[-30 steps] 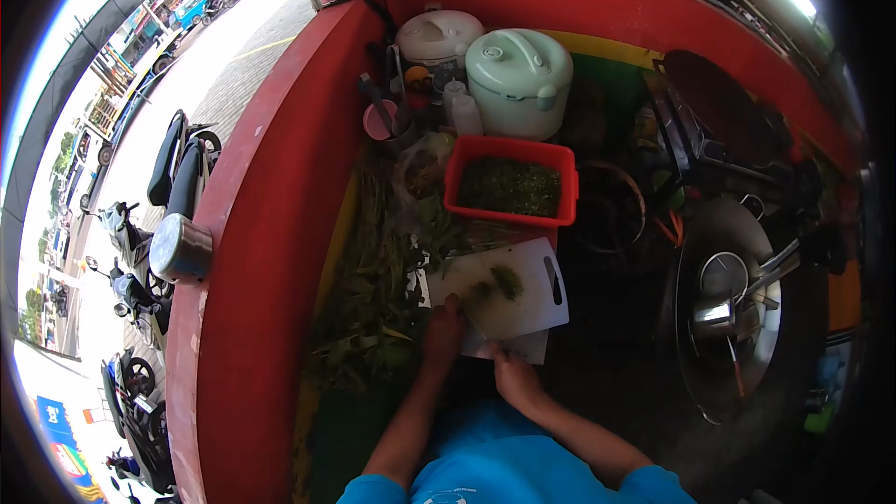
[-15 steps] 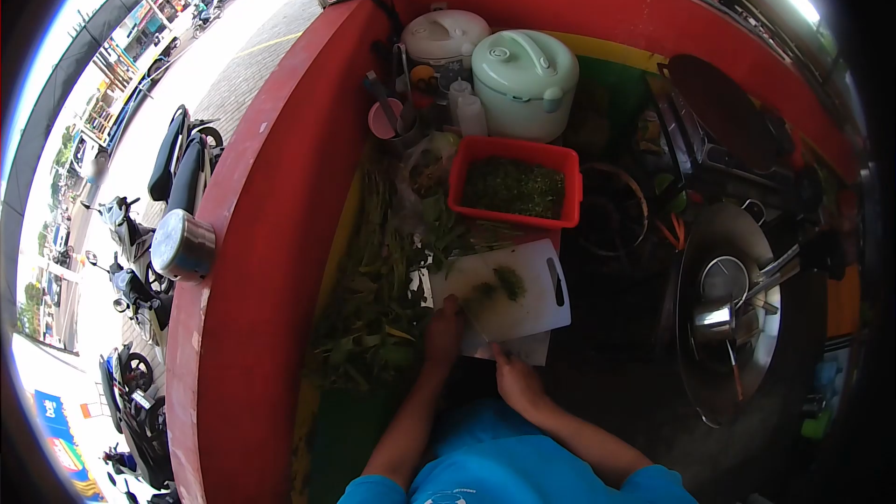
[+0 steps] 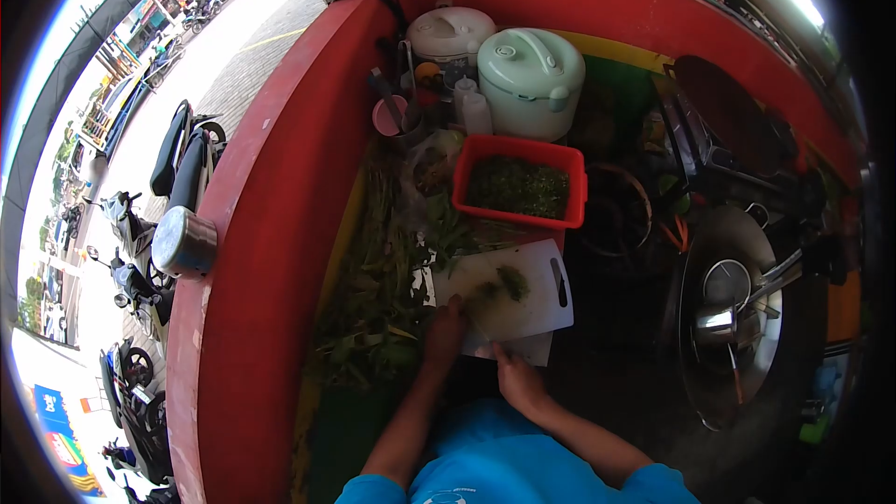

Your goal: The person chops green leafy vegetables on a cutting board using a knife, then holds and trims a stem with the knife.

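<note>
A white cutting board [image 3: 537, 303] with a dark handle slot lies tilted in front of me. Chopped green leaves [image 3: 511, 282] sit in a small pile on it, with a blurred, darker bunch closer to my fingers. My left hand [image 3: 445, 334] is closed at the board's near left edge, its fingers against the greens. My right hand [image 3: 516, 378] is wrapped round the handle of a knife, whose pale blade is hard to make out against the board. Behind the board stands a red tub [image 3: 467, 207] of cut greens. Long leafy stalks [image 3: 373, 331] lie left of my left hand.
Two rice cookers, one mint green [image 3: 530, 84] and one whitish [image 3: 448, 33], stand at the back beside squeeze bottles [image 3: 476, 114]. To the right are a burner ring [image 3: 646, 215] and a large wok [image 3: 695, 355] with ladles. A red wall [image 3: 266, 252] bounds the left; a metal pot [image 3: 184, 241] sits on it.
The surroundings have shifted slightly to the right in view. Both hands stay at the board's near edge, my right hand still gripping the knife.
</note>
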Demonstrator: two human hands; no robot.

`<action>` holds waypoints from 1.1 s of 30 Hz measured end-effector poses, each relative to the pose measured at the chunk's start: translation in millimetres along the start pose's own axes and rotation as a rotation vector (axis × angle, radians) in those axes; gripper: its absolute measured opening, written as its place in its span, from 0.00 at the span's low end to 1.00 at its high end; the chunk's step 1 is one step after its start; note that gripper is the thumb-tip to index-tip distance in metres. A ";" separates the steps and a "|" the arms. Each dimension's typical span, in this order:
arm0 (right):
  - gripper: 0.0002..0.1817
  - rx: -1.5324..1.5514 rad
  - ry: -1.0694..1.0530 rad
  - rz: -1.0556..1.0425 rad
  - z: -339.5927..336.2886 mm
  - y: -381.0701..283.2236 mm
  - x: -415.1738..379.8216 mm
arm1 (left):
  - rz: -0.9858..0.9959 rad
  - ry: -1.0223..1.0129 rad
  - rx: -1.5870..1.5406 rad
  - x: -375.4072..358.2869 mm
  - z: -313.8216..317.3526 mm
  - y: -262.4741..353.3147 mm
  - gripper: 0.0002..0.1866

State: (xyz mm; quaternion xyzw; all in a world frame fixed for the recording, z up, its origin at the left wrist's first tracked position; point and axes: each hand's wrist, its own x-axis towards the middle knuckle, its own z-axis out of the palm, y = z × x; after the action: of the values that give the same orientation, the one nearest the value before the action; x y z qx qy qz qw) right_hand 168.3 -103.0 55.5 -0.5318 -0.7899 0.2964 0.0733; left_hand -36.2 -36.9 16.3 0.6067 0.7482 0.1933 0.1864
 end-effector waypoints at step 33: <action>0.28 0.013 -0.007 0.026 -17.0 7.1 -15.2 | 0.102 -0.007 0.039 7.5 8.0 6.5 0.17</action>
State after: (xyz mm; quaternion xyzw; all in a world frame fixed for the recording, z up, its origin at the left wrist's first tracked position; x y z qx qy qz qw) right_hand 187.7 -107.9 68.4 -0.5407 -0.7812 0.3042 0.0699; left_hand -28.1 -27.9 12.4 0.6483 0.7192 0.1857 0.1671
